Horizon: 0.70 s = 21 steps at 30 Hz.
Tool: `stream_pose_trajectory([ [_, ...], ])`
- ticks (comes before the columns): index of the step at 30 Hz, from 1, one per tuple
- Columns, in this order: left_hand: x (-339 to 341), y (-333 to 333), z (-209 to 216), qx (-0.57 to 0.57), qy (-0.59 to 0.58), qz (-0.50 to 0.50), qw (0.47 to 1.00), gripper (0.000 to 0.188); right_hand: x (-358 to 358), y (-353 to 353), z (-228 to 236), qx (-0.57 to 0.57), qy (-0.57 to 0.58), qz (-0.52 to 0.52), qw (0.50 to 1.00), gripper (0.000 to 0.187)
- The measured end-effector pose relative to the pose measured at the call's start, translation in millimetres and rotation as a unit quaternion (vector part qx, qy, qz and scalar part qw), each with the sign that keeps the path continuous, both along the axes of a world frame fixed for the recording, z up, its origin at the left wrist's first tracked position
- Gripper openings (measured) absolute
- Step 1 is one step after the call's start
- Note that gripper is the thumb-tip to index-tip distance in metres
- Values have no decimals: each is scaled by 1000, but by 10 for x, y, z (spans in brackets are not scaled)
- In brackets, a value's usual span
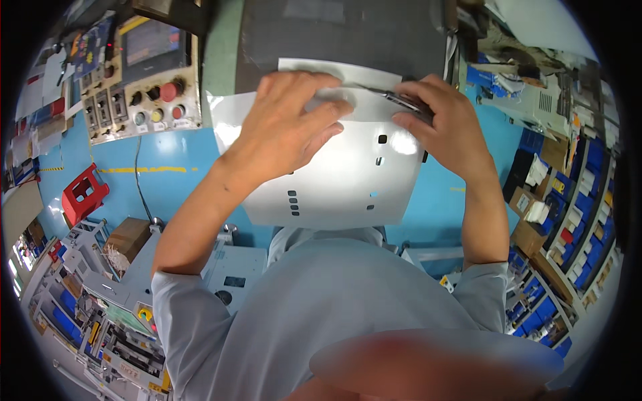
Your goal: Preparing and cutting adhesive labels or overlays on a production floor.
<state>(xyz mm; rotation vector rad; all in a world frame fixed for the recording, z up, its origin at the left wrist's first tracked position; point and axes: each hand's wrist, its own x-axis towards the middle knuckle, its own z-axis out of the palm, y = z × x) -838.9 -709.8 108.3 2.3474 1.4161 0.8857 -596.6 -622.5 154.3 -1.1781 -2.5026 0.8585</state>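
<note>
A pale, glossy sheet panel point(334, 180) with several small square cut-outs lies in front of me, its near edge close to my body. A white strip point(368, 72) runs along its far edge. My left hand point(291, 117) rests over the panel's far left part, thumb and index finger apart beside the strip; its other fingers are partly hidden beneath. Between the thumb and fingers of my right hand point(438, 120) is a slim dark pointed tool point(401, 101), perhaps a knife. Its thin tip points left, over the strip, toward my left fingers.
Beyond the panel is a dark flat surface point(341, 33). At the left stands a control box point(147, 87) with a screen, knobs and buttons. A red stool point(85, 194) is on the blue floor point(174, 157). Shelves with blue bins point(575, 207) line the right.
</note>
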Motion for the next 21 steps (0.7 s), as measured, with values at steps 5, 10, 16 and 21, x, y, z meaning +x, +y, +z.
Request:
stream_pose_trajectory([
  [5, 2, 19, 187, -20, 6, -12, 1000, 27, -15, 138, 238, -119, -127, 19, 985, 26],
  [10, -45, 77, 363, -28, -5, -24, 999, 31, 3, 161, 336, -186, -52, 28, 981, 22],
  [16, -24, 165, 396, -94, 39, -34, 994, 34, 49, 239, 141, -195, -32, 42, 979, 23],
  [21, 14, 203, 292, -105, 73, -41, 991, 35, 96, 229, -40, -211, -36, 37, 976, 24],
])
